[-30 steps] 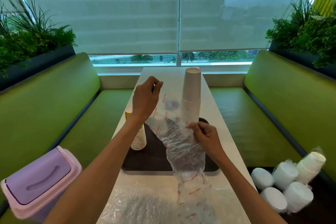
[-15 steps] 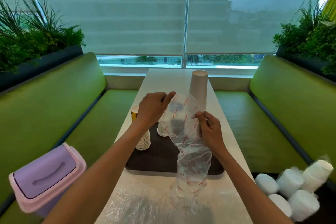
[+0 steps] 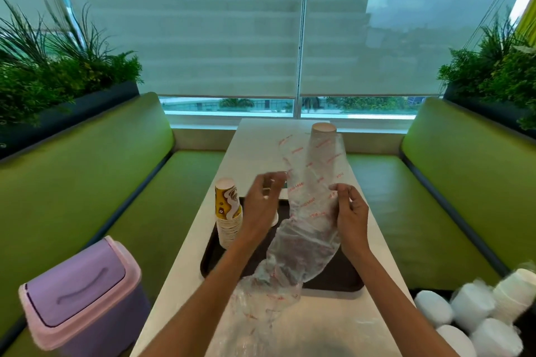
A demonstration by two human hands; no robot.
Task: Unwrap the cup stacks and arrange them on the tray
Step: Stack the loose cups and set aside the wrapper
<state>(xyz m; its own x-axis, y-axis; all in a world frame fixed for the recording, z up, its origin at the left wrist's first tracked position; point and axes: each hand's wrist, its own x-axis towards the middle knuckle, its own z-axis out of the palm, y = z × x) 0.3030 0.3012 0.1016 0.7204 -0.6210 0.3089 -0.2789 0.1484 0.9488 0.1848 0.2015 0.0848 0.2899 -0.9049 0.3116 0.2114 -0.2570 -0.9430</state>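
Risk lies in the loose plastic sleeve [image 3: 307, 229], pinched by the right hand [image 3: 349, 211] fingers while the left hand [image 3: 261, 206] fingers hang open beside it: swung carelessly, it may topple the tall cup stack [image 3: 322, 136] just beyond on the tray [image 3: 342, 278].

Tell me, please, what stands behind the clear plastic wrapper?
Behind the plastic wrapper a tall plain cup stack shows its top; its lower part is veiled. The dark tray lies beneath, partly covered.
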